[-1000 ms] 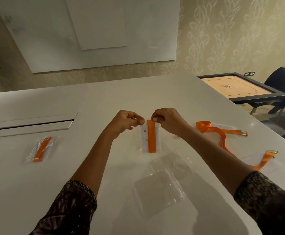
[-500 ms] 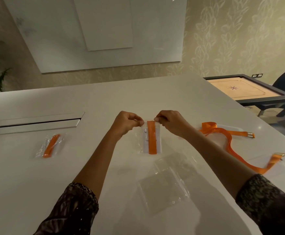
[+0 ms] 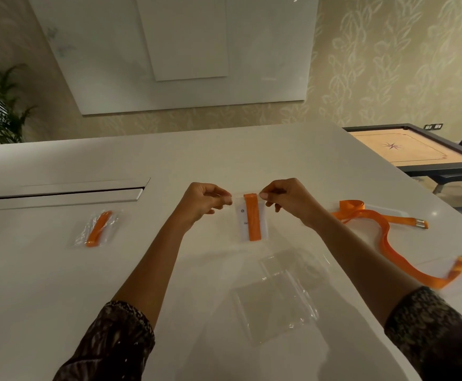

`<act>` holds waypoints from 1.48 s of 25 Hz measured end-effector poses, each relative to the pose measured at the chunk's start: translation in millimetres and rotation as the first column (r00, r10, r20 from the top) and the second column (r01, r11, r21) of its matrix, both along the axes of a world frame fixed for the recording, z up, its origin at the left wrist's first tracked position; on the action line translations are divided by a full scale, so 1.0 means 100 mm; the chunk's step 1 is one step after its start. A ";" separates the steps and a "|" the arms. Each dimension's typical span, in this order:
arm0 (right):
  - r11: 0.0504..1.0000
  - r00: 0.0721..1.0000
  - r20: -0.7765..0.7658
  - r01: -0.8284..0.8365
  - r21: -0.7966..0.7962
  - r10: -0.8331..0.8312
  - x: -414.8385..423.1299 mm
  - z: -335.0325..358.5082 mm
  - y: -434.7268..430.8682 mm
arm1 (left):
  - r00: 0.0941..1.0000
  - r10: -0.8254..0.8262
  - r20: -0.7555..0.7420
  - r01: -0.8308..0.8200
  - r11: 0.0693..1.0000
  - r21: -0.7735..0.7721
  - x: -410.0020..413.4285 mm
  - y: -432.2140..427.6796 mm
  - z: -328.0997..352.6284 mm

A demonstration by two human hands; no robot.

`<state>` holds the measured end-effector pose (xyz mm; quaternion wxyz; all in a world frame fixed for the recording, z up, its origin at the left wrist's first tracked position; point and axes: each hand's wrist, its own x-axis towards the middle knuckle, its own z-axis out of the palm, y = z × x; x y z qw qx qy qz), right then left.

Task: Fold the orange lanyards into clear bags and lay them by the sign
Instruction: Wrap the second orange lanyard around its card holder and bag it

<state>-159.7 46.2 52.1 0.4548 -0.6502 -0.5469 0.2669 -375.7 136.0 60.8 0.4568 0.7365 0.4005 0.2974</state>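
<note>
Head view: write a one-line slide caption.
Both hands, left hand and right hand, pinch the top of a bag holding a folded lanyard.

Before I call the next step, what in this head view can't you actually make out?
- Bag mouth: fingertips of the left hand and right hand cover both top corners; sealed or not is unclear.
- Print on held bag: too small to read.
- Loose lanyard: near clip end blurred.
- Sign: not in view.
- Empty bags: transparent and overlapping; count unclear.

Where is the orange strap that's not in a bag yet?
In the head view the loose orange lanyard lies unfolded on the white table, to the right of the right hand and beyond the empty clear bags.
</note>
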 end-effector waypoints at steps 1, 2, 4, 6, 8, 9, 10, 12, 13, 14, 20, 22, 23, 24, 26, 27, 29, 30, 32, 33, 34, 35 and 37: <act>1.000 0.999 -0.033 -0.006 -0.001 0.006 0.00 -0.01 0.01 | 1.000 0.014 0.002 -0.014 1.000 0.003 -0.03 0.00 0.00; 1.000 0.999 -0.053 -0.005 -0.006 0.005 -0.01 -0.01 0.02 | 0.999 0.036 0.001 -0.036 0.999 0.011 -0.03 -0.01 0.01; 1.000 0.997 -0.080 0.013 -0.019 -0.014 -0.03 -0.01 0.06 | 0.997 0.081 -0.006 -0.081 0.996 0.026 -0.02 -0.03 0.01; 0.999 0.993 -0.111 0.030 -0.029 -0.033 -0.05 0.00 0.10 | 0.994 0.108 -0.007 -0.108 0.994 0.014 0.00 -0.03 0.00; 0.999 0.988 -0.150 0.035 -0.030 -0.039 -0.06 0.01 0.13 | 0.992 0.125 0.020 -0.124 0.991 -0.038 0.01 -0.01 -0.02; 0.999 0.984 -0.175 0.037 -0.028 -0.041 -0.05 0.01 0.15 | 0.989 0.140 0.038 -0.138 0.988 -0.064 0.01 0.00 -0.03; 0.999 0.979 -0.198 0.037 -0.026 -0.041 -0.06 0.01 0.17 | 0.985 0.161 0.056 -0.157 0.984 -0.080 -0.01 0.00 -0.03; 0.999 0.975 -0.219 0.026 -0.025 -0.031 -0.09 -0.01 0.20 | 0.974 0.211 0.087 -0.203 0.975 -0.092 -0.05 0.00 -0.05; 1.000 0.975 -0.221 0.013 -0.028 -0.019 -0.11 -0.03 0.23 | 0.966 0.238 0.096 -0.230 0.969 -0.091 -0.08 0.00 -0.06; 1.000 0.974 -0.226 -0.001 -0.031 -0.006 -0.14 -0.04 0.25 | 0.959 0.266 0.098 -0.258 0.962 -0.087 -0.12 0.00 -0.07; 0.995 0.955 -0.286 -0.091 -0.051 0.073 -0.48 -0.02 0.49 | 0.914 0.395 0.088 -0.384 0.916 -0.117 -0.46 0.04 -0.05; 0.992 0.947 -0.312 -0.106 -0.076 0.077 -0.65 -0.04 0.59 | 0.910 0.407 0.079 -0.396 0.909 -0.128 -0.63 0.10 -0.05; 0.989 0.942 -0.326 -0.115 -0.090 0.079 -0.74 -0.04 0.65 | 0.908 0.411 0.075 -0.400 0.907 -0.133 -0.72 0.14 -0.04; 0.987 0.937 -0.341 -0.125 -0.104 0.082 -0.83 -0.05 0.71 | 0.906 0.418 0.071 -0.406 0.904 -0.137 -0.81 0.18 -0.04; 0.981 0.922 -0.376 -0.151 -0.123 0.095 -1.01 -0.05 0.84 | 0.897 0.439 0.058 -0.428 0.894 -0.135 -0.99 0.28 -0.05; 0.979 0.909 -0.405 -0.158 -0.131 0.093 -1.10 -0.06 0.91 | 0.891 0.452 0.047 -0.443 0.887 -0.126 -1.07 0.34 -0.06; 0.978 0.884 -0.464 -0.149 -0.149 0.064 -1.32 -0.09 1.05 | 0.883 0.469 0.019 -0.466 0.881 -0.087 -1.26 0.47 -0.06; 0.977 0.876 -0.480 -0.138 -0.162 0.044 -1.43 -0.11 1.11 | 0.879 0.476 0.005 -0.475 0.877 -0.067 -1.35 0.54 -0.07; 0.974 0.864 -0.503 -0.115 -0.195 0.001 -1.63 -0.15 1.25 | 0.867 0.498 -0.031 -0.498 0.867 -0.015 -1.52 0.68 -0.10; 0.972 0.861 -0.509 -0.104 -0.213 -0.019 -1.74 -0.19 1.33 | 0.857 0.512 -0.057 -0.512 0.859 0.020 -1.61 0.76 -0.12; 0.969 0.860 -0.509 -0.091 -0.231 -0.041 -1.85 -0.22 1.40 | 0.849 0.522 -0.084 -0.519 0.853 0.058 -1.69 0.83 -0.14; 0.965 0.861 -0.505 -0.073 -0.251 -0.066 -1.94 -0.25 1.47 | 0.841 0.529 -0.110 -0.521 0.848 0.097 -1.76 0.89 -0.16; 0.955 0.863 -0.490 -0.028 -0.295 -0.126 -2.10 -0.30 1.59 | 0.828 0.536 -0.168 -0.506 0.842 0.189 -1.87 1.02 -0.20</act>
